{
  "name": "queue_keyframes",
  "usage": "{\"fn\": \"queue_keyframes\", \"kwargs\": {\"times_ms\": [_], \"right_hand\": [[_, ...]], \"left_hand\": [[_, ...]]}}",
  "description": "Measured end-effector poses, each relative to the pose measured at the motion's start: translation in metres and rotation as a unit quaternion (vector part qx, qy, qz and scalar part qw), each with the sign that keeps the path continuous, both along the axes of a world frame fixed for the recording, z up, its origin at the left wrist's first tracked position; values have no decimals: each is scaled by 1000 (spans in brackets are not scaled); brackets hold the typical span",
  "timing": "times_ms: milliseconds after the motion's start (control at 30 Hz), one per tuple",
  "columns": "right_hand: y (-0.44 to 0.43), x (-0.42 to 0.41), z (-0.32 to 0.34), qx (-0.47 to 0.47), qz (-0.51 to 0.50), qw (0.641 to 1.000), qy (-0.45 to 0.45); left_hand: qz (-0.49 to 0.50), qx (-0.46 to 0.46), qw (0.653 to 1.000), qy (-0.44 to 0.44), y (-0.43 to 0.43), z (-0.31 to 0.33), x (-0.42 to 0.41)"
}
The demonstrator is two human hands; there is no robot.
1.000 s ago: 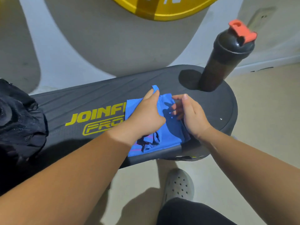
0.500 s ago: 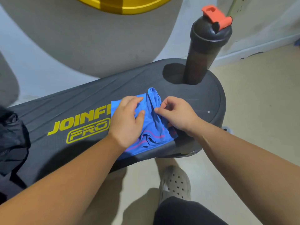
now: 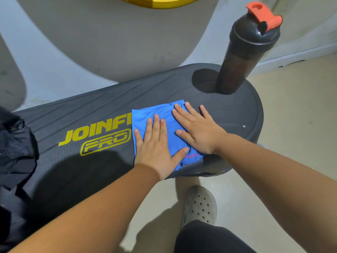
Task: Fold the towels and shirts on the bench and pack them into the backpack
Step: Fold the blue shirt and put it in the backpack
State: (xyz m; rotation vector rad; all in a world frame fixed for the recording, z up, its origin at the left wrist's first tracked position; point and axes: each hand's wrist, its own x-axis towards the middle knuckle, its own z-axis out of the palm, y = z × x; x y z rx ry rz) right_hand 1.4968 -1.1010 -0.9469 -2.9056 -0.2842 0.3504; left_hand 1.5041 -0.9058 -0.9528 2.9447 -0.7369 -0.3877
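A blue cloth (image 3: 155, 111), folded into a small flat square, lies on the black bench (image 3: 87, 108) near its right end. My left hand (image 3: 157, 149) presses flat on the cloth's near left part, fingers straight and spread. My right hand (image 3: 197, 132) lies flat on its right side, fingers straight, partly over the bench surface. A black backpack (image 3: 15, 152) sits at the bench's left end, cut off by the frame edge.
A dark shaker bottle (image 3: 244, 52) with an orange lid stands upright at the bench's far right end. The bench bears yellow lettering (image 3: 98, 136). My foot in a grey clog (image 3: 199, 205) stands on the beige floor below the bench edge.
Both hands let go of the pinched blue fabric and now lie flat on it. The cloth went from a bunched, half-folded shape to a flat square.
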Motion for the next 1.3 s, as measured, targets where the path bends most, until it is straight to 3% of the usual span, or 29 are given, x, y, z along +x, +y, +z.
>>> {"fn": "queue_keyframes", "kwargs": {"times_ms": [167, 267, 333, 533, 667, 1100, 1300], "right_hand": [[-5, 7, 6, -15, 21, 1000, -17], [-9, 24, 19, 24, -17, 999, -40], [-13, 43, 28, 35, -33, 998, -26], [-18, 91, 40, 93, -53, 994, 1], [-18, 106, 37, 73, -63, 995, 25], [-11, 107, 42, 35, -32, 998, 42], [-8, 112, 61, 43, -100, 987, -117]], "left_hand": [[26, -106, 994, 22, 8, 8, 11], [35, -189, 980, -58, 22, 17, 38], [19, -183, 980, -80, 31, 23, 63], [-26, -122, 990, 60, 41, 38, 127], [-81, -99, 990, 51, 36, 39, 143], [-77, -110, 987, 85, 31, 41, 151], [-15, -202, 979, -40, 28, 58, 163]]}}
